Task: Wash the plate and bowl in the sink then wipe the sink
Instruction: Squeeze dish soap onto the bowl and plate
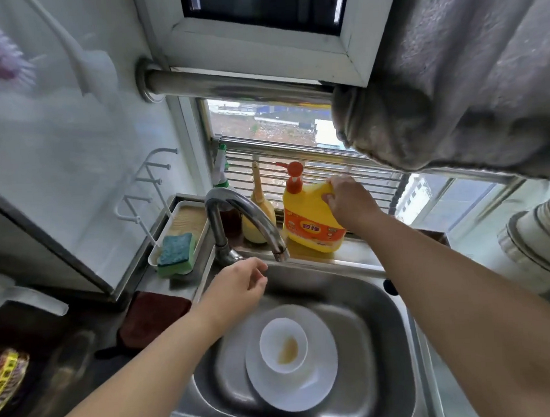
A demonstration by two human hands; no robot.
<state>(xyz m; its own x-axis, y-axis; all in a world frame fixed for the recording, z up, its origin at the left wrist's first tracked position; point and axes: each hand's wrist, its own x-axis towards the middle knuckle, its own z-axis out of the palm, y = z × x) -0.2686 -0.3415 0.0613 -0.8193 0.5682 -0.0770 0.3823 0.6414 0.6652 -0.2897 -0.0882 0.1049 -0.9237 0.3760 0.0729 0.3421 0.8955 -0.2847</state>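
A white plate [313, 386] lies in the steel sink [382, 314], and a small white bowl [269, 334] with a brownish smear sits on it. My right hand [349, 202] grips the handle of a yellow dish soap bottle [309, 219] with a red pump, which stands on the ledge behind the sink. My left hand [239, 288] hovers with relaxed fingers over the sink's back left part, just below the tap spout [252, 222], holding nothing. A green and blue sponge [176, 253] rests in a white tray [185, 212] left of the tap.
A dark red cloth [152, 317] lies on the counter left of the sink. A brush [259, 206] and a spray bottle [220, 169] stand on the window ledge. A grey towel [451, 90] hangs from a rail at upper right. Stacked bowls [539, 237] stand at far right.
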